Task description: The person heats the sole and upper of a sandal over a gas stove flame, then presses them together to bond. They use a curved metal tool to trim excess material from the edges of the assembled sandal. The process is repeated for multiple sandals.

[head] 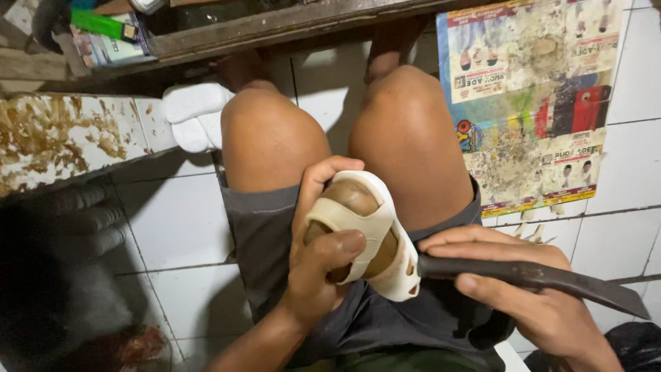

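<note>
My left hand (320, 238) is closed round a cream strapped sandal (375, 234) on its brown last (likely light, flexible); my right hand (523, 289) grips a dark blade (551, 279) at the sole edge.

The left hand (320, 241) wraps a cream sandal (375, 234) fitted over a brown wooden form (354, 200), thumb pressed across the strap, all resting on the lap. At three o'clock from it, the right hand (523, 293) grips a dark tool (544, 279) whose tip touches the sandal's edge. A stained printed paper (530, 103) lies on the tiled floor (179, 227) at one o'clock. White sandals (196, 114) sit at eleven o'clock.
</note>
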The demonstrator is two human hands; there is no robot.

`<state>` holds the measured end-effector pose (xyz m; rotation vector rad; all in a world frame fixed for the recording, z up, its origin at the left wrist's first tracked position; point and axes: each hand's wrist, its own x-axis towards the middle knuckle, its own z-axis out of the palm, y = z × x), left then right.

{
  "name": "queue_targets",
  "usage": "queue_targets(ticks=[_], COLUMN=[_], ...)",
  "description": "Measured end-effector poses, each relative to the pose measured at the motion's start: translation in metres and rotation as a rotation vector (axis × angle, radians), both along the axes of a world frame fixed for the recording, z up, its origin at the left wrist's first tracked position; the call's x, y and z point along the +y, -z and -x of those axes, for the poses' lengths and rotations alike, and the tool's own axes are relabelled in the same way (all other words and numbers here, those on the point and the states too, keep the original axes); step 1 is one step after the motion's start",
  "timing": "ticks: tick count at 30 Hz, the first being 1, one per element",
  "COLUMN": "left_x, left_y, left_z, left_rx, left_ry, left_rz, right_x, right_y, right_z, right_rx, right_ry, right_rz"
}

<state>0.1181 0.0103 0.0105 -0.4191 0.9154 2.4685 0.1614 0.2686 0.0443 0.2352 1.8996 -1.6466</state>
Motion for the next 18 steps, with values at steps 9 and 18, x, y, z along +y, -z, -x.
queue_targets(ticks=[9,18], left_x=[-0.006,-0.011], left_y=[0.007,0.012], left_z=[0.016,0.023], left_rx=[0.061,0.032], left_ry=[0.136,0.132], left_rz=[0.097,0.010], right_x=[-0.026,-0.043], right_y=[-0.011,-0.016], right_z=[0.049,0.073], right_rx=[0.075,0.111], right_ry=[-0.084,-0.077], right_rz=[-0.059,-0.100])
